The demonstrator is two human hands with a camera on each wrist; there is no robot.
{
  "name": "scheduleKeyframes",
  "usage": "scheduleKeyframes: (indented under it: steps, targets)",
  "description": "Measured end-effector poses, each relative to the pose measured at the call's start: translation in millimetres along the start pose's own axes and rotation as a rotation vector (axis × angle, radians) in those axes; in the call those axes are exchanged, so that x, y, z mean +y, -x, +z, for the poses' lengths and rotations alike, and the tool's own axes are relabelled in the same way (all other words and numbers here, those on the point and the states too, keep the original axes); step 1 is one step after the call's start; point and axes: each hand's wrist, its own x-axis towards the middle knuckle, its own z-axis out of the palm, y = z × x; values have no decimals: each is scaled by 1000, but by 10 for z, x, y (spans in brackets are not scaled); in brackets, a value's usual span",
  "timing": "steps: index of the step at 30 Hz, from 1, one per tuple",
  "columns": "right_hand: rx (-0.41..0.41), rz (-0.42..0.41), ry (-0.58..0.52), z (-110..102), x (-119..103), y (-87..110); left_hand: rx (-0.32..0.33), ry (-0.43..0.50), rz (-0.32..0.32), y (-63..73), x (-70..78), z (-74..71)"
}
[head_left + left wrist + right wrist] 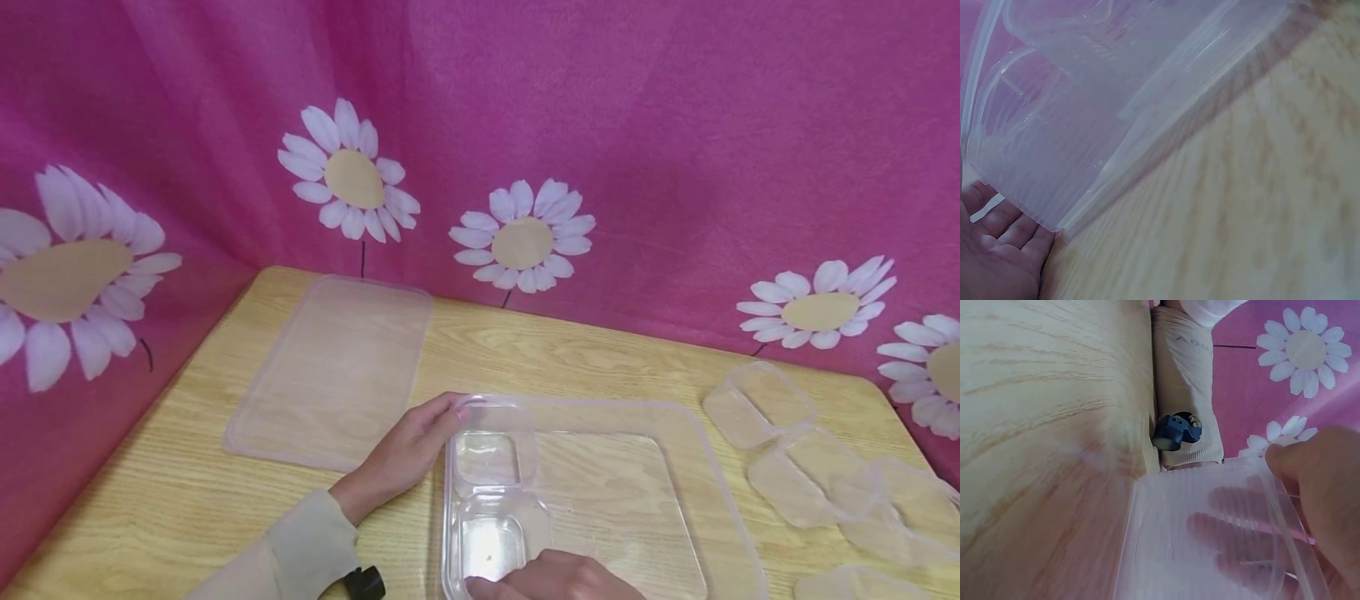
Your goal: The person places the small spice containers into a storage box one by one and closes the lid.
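Observation:
In the head view, a large clear plastic container (622,500) stands on the table with two small clear containers inside along its left side, a far one (487,458) and a near one (495,542). My left hand (401,454) holds the large container's far left corner; in the left wrist view its fingers (1019,231) lie against the outside wall. My right hand (566,579) is at the near small container, thumb (1285,462) by the rim and fingers seen through clear plastic in the right wrist view. Its grip is partly hidden.
A flat translucent lid (330,367) lies at the back left of the table (600,342). Small clear containers stand at the right, among them one (761,404) at the back. A black camera (365,583) sits by the left sleeve. Pink flowered cloth (637,125) surrounds the table.

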Motion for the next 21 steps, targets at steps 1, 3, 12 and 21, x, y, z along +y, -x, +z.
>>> scheduleKeyframes:
  steps: [1,3,12,21]
  targets:
    - [-1,-1,6,-6,-3,-4,0,-2,0,-3,1,2]
    - [-1,-2,5,-13,-5,-13,2,-5,-3,-8,4,6]
    - [13,31,-49,-5,-53,-59,23,4,-29,5,-8,15]
    - [17,-21,-45,20,-15,-88,30,-2,-34,-1,8,18]
